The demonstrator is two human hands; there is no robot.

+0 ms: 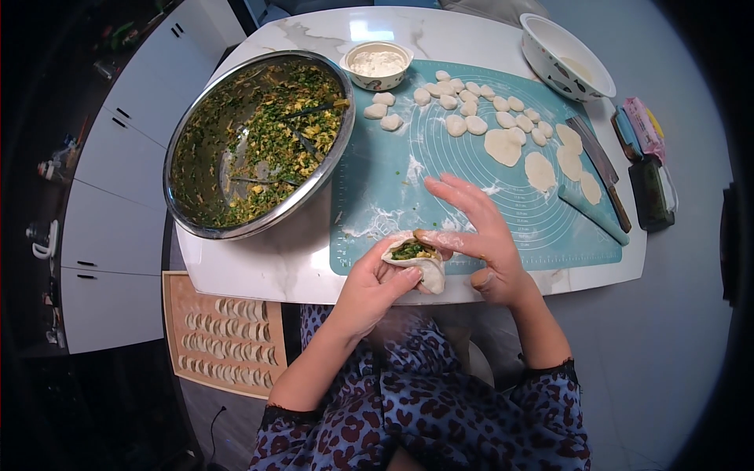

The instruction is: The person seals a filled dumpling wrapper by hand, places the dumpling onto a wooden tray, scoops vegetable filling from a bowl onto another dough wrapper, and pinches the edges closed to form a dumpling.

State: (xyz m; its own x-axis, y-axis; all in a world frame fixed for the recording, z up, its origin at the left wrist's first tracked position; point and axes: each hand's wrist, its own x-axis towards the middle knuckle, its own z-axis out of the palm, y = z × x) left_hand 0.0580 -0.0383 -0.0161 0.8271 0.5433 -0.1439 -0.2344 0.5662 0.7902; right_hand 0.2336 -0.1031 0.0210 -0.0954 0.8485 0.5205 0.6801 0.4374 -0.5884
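My left hand (pixel 377 279) holds a partly folded dumpling (pixel 431 274) above the table's near edge. Chopped green and yellow filling (pixel 414 251) shows in the wrapper's open top. One finger of my right hand (pixel 492 247) touches the filling at the dumpling's upper rim, while its other fingers are spread apart. To the left stands a large steel bowl (pixel 259 226) of the same filling, with dark utensils in it. Several flat dough wrappers (pixel 540 171) lie on the teal silicone mat (pixel 377 176), near a teal rolling pin (pixel 594 215).
Several dough pieces (pixel 456 125) cover the mat's far part. A flour bowl (pixel 377 65) and a large white bowl (pixel 565 59) stand behind. A cleaver (pixel 595 150) lies along the right, its handle towards me. Lower left, a wooden board (pixel 224 329) bears rows of dumplings.
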